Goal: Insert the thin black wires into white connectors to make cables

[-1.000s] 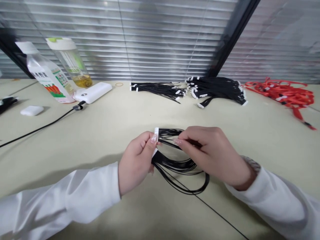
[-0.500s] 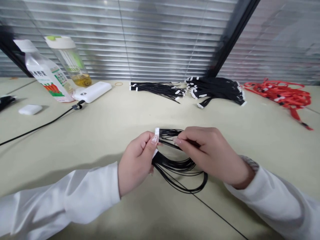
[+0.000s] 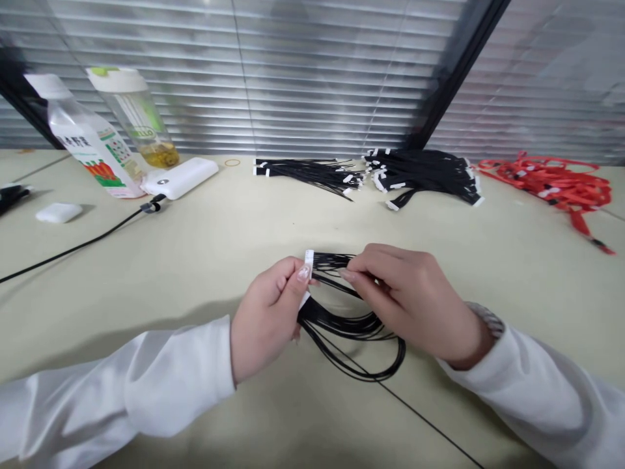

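My left hand (image 3: 273,312) is closed on a white connector (image 3: 309,260) at the end of a black wire harness (image 3: 349,322), thumb pressed on the connector's face. A second white end shows just below the thumb. From there the wires bend in a loop towards the right, above the table. My right hand (image 3: 405,293) pinches several of the thin black wires a short way right of the connector, with thumb and forefinger together. Its palm hides the far part of the loop.
Behind lie loose black wires (image 3: 307,172), a thick pile of black harnesses (image 3: 424,176) and a heap of red harnesses (image 3: 551,182). At left stand a drink bottle (image 3: 92,146) and a tea bottle (image 3: 146,124), beside a white power bank (image 3: 183,179) with its cable and a white case (image 3: 59,212).
Both hands keep their hold on the harness. The connector and the right fingertips have shifted very slightly to the right; otherwise little differs.
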### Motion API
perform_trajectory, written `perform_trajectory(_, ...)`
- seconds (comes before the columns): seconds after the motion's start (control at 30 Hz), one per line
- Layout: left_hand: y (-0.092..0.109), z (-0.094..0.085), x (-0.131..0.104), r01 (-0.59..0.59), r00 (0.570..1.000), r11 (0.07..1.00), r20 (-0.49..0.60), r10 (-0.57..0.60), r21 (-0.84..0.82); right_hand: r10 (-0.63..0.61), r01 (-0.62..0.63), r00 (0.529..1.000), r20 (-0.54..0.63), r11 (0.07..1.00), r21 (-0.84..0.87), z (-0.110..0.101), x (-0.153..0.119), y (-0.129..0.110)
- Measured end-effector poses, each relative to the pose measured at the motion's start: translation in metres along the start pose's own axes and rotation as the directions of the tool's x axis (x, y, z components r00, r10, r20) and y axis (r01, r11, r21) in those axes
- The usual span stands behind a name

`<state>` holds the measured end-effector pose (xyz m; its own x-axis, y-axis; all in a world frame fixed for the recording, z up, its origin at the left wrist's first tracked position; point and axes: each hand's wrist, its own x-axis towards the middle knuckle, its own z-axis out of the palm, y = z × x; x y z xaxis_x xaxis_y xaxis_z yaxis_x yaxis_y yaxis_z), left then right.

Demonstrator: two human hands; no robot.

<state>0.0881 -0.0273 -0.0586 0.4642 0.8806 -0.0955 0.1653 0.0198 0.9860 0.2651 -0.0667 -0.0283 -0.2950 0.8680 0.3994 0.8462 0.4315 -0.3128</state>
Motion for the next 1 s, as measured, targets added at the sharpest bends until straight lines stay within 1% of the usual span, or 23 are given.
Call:
perform_trajectory(0.2, 0.000, 0.000, 0.000, -0.005, 1.000, 1.000, 0.011, 0.005, -0.009, 0.041, -0.034, 0.994, 0.101, 0.997, -0.065, 0.000, 0.000, -0.001)
perform_trajectory(0.27, 0.000, -0.001, 0.001, -0.018, 1.000, 1.000, 0.024, 0.018, 0.001, 0.043, -0.035, 0.992, 0.115, 0.997, -0.070, 0.001, 0.000, -0.001)
perform_trajectory(0.5, -0.004, -0.002, 0.001, -0.086, 0.993, 0.994, 0.092, 0.080, 0.063, -0.016, 0.022, 0.997, 0.077, 0.997, -0.079, 0.009, 0.001, -0.002)
perform_trajectory(0.63, -0.003, -0.001, 0.000, -0.094, 0.993, 0.992, 0.079, 0.087, 0.087, -0.014, 0.019, 0.998, 0.062, 0.996, -0.082, 0.012, 0.001, -0.003)
perform_trajectory(0.73, -0.001, -0.001, 0.002, -0.054, 0.998, 0.997, 0.025, 0.052, 0.050, 0.000, 0.004, 0.998, 0.061, 0.998, -0.057, 0.008, 0.003, -0.001)
perform_trajectory(0.8, -0.002, -0.002, 0.005, -0.031, 0.999, 0.999, -0.041, 0.030, -0.017, 0.034, -0.033, 0.999, 0.027, 0.999, -0.035, 0.000, 0.005, 0.005)
perform_trajectory(0.83, -0.003, -0.002, 0.008, -0.030, 0.997, 0.998, -0.079, 0.026, -0.059, 0.072, -0.072, 0.997, -0.001, 0.997, -0.025, -0.005, 0.006, 0.009)
perform_trajectory(0.9, -0.005, -0.004, 0.013, -0.044, 0.986, 0.987, -0.166, 0.018, -0.153, 0.195, -0.196, 0.980, -0.051, 0.980, -0.019, -0.017, 0.007, 0.019)
perform_trajectory(0.93, -0.006, -0.004, 0.016, -0.051, 0.977, 0.978, -0.213, 0.008, -0.200, 0.256, -0.258, 0.965, -0.046, 0.966, -0.022, -0.023, 0.007, 0.024)
perform_trajectory(0.97, -0.007, -0.005, 0.018, -0.057, 0.966, 0.967, -0.257, -0.009, -0.249, 0.302, -0.302, 0.953, -0.009, 0.953, -0.031, -0.028, 0.006, 0.028)
perform_trajectory(1.0, -0.007, -0.005, 0.021, -0.059, 0.957, 0.954, -0.289, -0.030, -0.295, 0.327, -0.324, 0.943, 0.060, 0.945, -0.043, -0.033, 0.005, 0.031)
